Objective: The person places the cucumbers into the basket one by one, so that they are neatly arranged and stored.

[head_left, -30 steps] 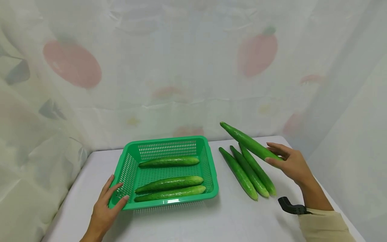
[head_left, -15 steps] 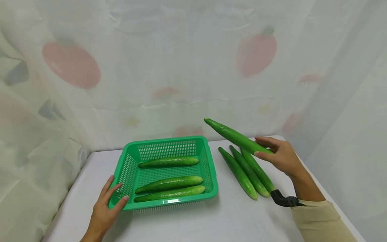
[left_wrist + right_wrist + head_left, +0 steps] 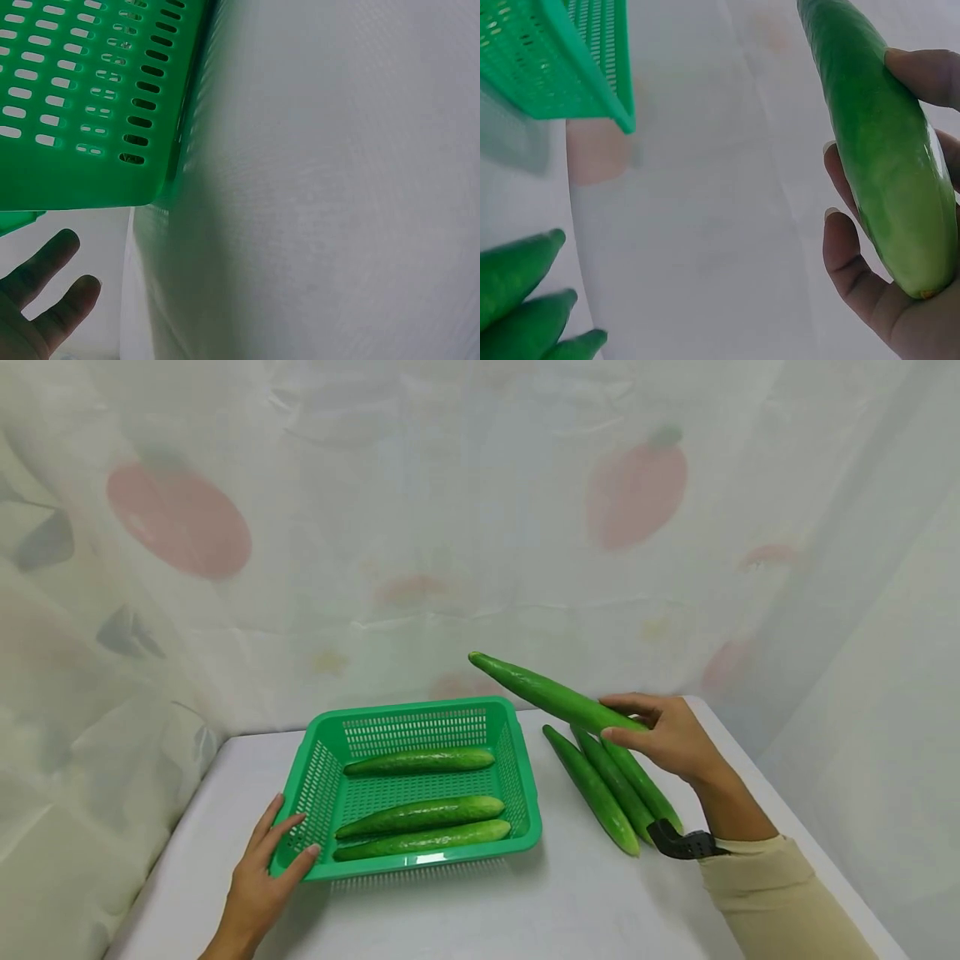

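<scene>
In the head view my right hand (image 3: 667,739) grips a long green cucumber (image 3: 547,693) near its right end, thumb on the near side. The cucumber is held up over the table, its far end tilted up to the left, above the basket's back right corner. The right wrist view shows the pale end of this cucumber (image 3: 900,202) against the palm, fingers curled round it. My left hand (image 3: 258,881) rests at the left front corner of a green plastic basket (image 3: 528,777), fingers spread and fairly straight. Three cucumbers (image 3: 427,814) lie crosswise in the basket.
Three more cucumbers (image 3: 592,789) lie slanted side by side on the white table (image 3: 585,910), right of the basket, partly under the right forearm. A black strap-on mount (image 3: 678,842) sticks out from the right wrist. Pale printed curtains (image 3: 480,527) stand behind and at both sides.
My right hand has moved left with the cucumber, bringing its far end from above the loose cucumbers to over the basket's back right corner. The left hand and basket have stayed put.
</scene>
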Motion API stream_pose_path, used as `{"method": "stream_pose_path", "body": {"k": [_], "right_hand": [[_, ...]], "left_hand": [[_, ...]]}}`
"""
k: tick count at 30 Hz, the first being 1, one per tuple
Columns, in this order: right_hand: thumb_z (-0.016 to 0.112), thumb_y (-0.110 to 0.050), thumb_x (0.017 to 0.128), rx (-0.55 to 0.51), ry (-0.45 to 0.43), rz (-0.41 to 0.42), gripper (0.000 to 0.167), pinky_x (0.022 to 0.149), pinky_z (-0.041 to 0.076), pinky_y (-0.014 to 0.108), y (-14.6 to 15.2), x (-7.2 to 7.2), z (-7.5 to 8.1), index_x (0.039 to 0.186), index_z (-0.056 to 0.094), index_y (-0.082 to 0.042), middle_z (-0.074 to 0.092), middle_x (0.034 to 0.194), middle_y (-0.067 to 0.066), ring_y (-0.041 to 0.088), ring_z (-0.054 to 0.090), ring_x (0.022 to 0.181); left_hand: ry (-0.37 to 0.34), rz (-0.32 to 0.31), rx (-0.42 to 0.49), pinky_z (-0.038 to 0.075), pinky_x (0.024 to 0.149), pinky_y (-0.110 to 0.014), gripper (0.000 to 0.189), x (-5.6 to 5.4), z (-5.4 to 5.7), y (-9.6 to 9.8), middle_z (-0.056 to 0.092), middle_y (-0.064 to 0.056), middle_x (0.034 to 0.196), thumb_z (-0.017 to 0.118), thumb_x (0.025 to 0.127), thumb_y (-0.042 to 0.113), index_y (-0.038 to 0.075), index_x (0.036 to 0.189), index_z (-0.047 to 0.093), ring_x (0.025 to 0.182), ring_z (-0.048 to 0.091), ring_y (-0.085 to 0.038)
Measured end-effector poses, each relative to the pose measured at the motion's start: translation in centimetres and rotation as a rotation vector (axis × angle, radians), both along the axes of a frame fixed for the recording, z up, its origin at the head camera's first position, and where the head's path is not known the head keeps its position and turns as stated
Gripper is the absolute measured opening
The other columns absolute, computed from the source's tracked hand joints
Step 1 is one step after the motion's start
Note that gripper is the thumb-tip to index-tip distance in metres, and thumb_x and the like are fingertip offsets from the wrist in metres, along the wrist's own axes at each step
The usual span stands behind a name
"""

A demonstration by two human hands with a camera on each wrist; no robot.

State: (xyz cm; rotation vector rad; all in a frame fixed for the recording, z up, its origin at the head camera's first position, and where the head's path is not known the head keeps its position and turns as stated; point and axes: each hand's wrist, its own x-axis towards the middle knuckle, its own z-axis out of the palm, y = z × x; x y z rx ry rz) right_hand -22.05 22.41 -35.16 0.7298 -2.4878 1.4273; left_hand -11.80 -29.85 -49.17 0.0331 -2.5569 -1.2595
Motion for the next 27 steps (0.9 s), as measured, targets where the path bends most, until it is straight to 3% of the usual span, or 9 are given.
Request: {"method": "stream_pose_path", "body": {"k": [10,17,22,27], "right_hand": [[0.077,-0.01,0.084,-0.094,-0.118,0.142,0.04,0.068,0.055,0.035,-3.2,-1.3,0.9,0.122,0.066,-0.001,0.063,0.118,0.015,0.026,0.067,0.088],[0.078,-0.011,0.083,-0.096,-0.153,0.209,0.042,0.07,0.054,0.037,-6.2,-2.1,1.5,0.122,0.066,-0.003,0.064,0.117,0.013,0.026,0.066,0.086],[0.078,-0.015,0.083,-0.051,-0.121,0.246,0.041,0.074,0.053,0.037,-8.0,-3.0,1.3,0.121,0.067,-0.005,0.065,0.116,0.009,0.024,0.063,0.096],[0.078,-0.021,0.083,-0.003,-0.105,0.281,0.041,0.088,0.048,0.042,-10.0,-4.1,0.6,0.122,0.068,-0.009,0.066,0.116,0.001,0.02,0.058,0.11]], "left_hand": [[0.014,-0.002,0.0,0.023,0.1,-0.066,0.052,0.0,0.0,-0.1,0.014,0.003,0.159,0.069,0.092,0.024,0.007,0.138,0.051,0.143,0.012,-0.027],[0.019,-0.004,0.003,0.025,0.098,-0.067,0.052,0.0,0.1,0.0,0.015,0.004,0.159,0.07,0.091,0.023,0.01,0.138,0.052,0.143,0.013,-0.025],[0.024,-0.011,-0.001,0.025,0.097,-0.068,0.051,0.0,0.0,0.1,0.014,0.008,0.158,0.07,0.092,0.023,0.009,0.138,0.052,0.143,0.013,-0.026],[0.02,-0.015,-0.009,0.024,0.097,-0.068,0.052,-0.1,0.1,-0.1,0.013,0.008,0.159,0.068,0.092,0.024,0.008,0.139,0.05,0.143,0.012,-0.026]]}}
